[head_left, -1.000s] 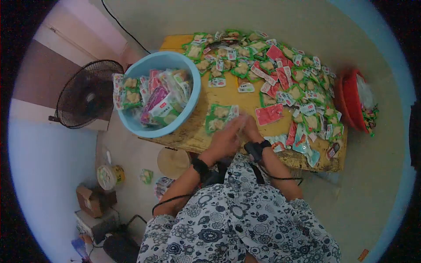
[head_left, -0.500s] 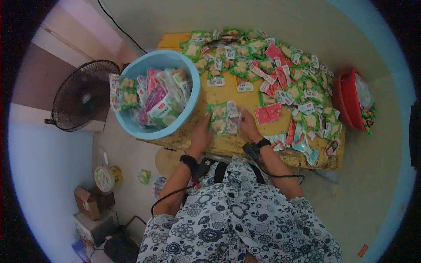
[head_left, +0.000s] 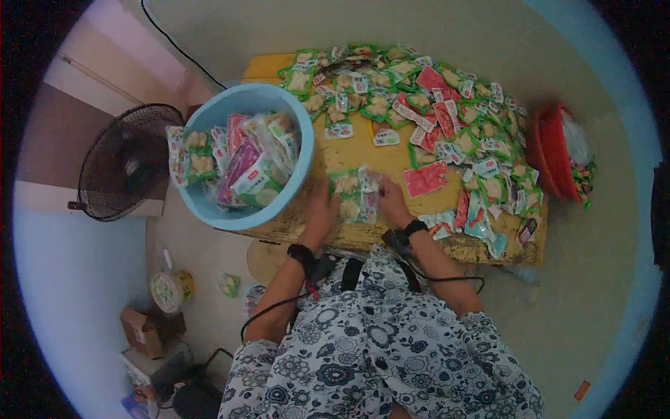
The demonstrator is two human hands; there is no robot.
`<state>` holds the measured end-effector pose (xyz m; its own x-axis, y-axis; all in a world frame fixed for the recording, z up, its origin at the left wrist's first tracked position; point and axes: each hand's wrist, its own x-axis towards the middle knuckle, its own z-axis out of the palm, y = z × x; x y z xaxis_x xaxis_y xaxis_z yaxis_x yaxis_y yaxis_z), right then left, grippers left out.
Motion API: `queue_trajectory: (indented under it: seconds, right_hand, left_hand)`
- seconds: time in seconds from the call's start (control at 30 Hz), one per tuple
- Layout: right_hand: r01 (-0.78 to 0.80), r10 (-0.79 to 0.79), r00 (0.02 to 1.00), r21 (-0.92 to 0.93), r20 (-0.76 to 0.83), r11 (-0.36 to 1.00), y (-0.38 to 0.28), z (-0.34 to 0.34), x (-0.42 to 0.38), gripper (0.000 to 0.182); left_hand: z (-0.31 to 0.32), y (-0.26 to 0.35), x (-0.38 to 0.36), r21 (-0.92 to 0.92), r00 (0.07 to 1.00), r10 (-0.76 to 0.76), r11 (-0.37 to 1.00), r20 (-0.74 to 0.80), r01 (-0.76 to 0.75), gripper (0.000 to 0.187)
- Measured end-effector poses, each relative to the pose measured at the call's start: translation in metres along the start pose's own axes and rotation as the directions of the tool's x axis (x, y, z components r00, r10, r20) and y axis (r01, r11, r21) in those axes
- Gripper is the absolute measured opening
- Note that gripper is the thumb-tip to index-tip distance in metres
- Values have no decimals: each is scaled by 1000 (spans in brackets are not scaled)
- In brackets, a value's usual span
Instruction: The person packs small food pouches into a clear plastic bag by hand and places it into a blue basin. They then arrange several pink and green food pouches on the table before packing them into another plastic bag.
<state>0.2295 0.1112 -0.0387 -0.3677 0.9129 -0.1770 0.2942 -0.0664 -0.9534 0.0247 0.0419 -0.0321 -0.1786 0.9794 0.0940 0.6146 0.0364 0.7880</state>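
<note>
A clear plastic pack with green edges and pale pieces inside (head_left: 354, 195) is at the front middle of the yellow table (head_left: 349, 156). My left hand (head_left: 322, 211) is closed on its left edge. On the right edge, the fingers of my right hand (head_left: 392, 201) pinch the pack. A flat red packet (head_left: 425, 179) lies just right of my right hand. To the left stands a light blue basin (head_left: 305, 159) filled with packs, one of them hanging over its left rim.
Many green, red and white packets (head_left: 447, 119) cover the table's back and right. A red basin (head_left: 549, 155) stands beyond the right edge. At the left are a black fan (head_left: 129, 164), a round tub (head_left: 167, 291) and a cardboard box (head_left: 143, 332) on the floor.
Both hands still hold the pack at nearly the same spot. The view has shifted slightly, so the basin and fan appear a little lower and further left.
</note>
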Motion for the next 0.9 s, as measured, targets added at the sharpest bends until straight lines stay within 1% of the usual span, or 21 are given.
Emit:
queue_trajectory:
  seconds: [0.03,0.1,0.13,0.2,0.23,0.3,0.33,0.4,0.5,0.53,0.6,0.67,0.7,0.8,0.83,0.87,0.9]
  right_hand:
    - [-2,4,1000,-84,25,996,0,0,2,52]
    - [0,19,997,-254,73,967,2,-4,4,50]
    - [20,-8,998,-213,57,977,6,-3,5,50]
    - [66,-63,998,-134,20,989,13,2,8,49]
    - [64,-57,997,-122,61,991,1,1,6,48]
    - [53,-38,989,-100,143,994,-20,-5,-1,47]
    - [55,-34,987,-133,157,990,-20,-7,-2,47]
    - [67,-28,981,-198,191,978,-21,-13,-1,47]
    - [73,2,938,-204,346,976,-19,-38,5,44]
    - [-53,107,917,-150,383,987,-19,-52,9,39]
    - [-315,305,829,-60,469,947,-21,-77,15,28]
    - [-348,311,849,8,427,938,-45,-91,25,18]
    - [-360,313,859,43,405,932,-55,-95,35,17]
    - [-207,222,956,-96,191,974,-58,-82,80,20]
    - [-111,132,979,-139,154,984,-46,-75,99,21]
    - [-15,38,992,-183,121,983,-29,-66,119,22]
    - [5,17,995,-217,98,976,-30,-59,132,23]
  left_hand:
    - [-9,11,2,11,1000,27,1000,13,-27,53]
    - [-20,29,4,138,984,148,977,101,-161,54]
    - [-21,33,3,196,968,202,953,150,-229,55]
    - [-11,25,4,263,963,197,934,181,-241,55]
    - [-6,19,7,297,961,196,922,195,-248,55]
    - [-1,9,13,253,954,236,927,186,-278,54]
    - [1,6,16,230,950,255,928,178,-292,54]
    - [-2,5,18,245,935,275,913,224,-327,53]
    - [2,-1,16,278,913,292,886,287,-371,54]
    - [3,0,13,288,906,292,878,307,-381,55]
    - [-3,5,10,306,906,283,873,314,-379,57]
    - [-4,7,8,308,909,274,876,315,-371,58]
    - [-2,5,10,303,911,271,880,312,-366,58]
    - [0,-2,10,266,907,292,888,304,-376,59]
    - [-1,-3,10,251,904,305,889,299,-383,59]
    - [-4,0,10,264,908,270,895,319,-359,60]
    - [-8,6,9,277,911,236,900,339,-337,60]
